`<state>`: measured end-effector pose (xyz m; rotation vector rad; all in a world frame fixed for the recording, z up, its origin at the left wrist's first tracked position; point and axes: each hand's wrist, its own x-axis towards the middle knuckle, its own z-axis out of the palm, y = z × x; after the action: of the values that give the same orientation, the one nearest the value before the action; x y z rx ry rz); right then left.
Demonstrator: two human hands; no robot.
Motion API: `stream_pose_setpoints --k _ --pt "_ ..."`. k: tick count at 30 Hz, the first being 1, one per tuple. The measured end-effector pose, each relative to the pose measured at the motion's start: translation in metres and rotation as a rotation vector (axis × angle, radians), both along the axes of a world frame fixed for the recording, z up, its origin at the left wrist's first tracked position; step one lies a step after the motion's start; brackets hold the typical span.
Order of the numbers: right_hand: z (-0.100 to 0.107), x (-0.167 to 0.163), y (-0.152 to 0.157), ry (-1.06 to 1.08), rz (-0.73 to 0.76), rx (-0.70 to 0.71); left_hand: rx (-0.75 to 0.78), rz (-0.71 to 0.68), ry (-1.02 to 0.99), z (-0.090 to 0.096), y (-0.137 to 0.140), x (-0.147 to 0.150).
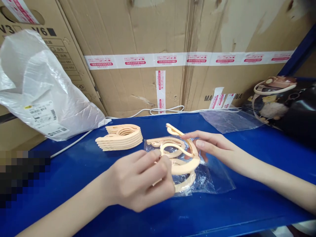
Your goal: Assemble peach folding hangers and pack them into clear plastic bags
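Piece, pale beige, curved and with a narrow looped arm, is held between both hands above a blue table. The left hand has its thumb and fingers together, clamped on the piece's near-left end; the exact contact is partly hidden by the knuckles. The right hand grips the far-right side between thumb and fingers, near where the upper arm rises to a free tip. Directly beneath lies a clear plastic bag, with similar beige pieces at it; whether they lie inside or on top cannot be determined. A neat stack of like pieces stands to the left, apart from the bag. A white parcel bag leans at far left, before cardboard boxes; a dark bag sits at right rear.
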<state>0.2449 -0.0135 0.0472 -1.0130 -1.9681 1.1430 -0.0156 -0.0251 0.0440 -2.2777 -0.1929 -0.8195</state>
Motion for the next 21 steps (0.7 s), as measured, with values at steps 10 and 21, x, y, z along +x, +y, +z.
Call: stream_pose_setpoints --k 10,21 --pt "-0.007 -0.003 0.004 0.125 0.094 -0.239 0.052 0.001 0.062 -0.013 0.012 0.003" --pt "-0.005 -0.001 0.007 0.172 0.033 -0.229 -0.183 0.144 0.009 -0.013 0.026 -0.005"
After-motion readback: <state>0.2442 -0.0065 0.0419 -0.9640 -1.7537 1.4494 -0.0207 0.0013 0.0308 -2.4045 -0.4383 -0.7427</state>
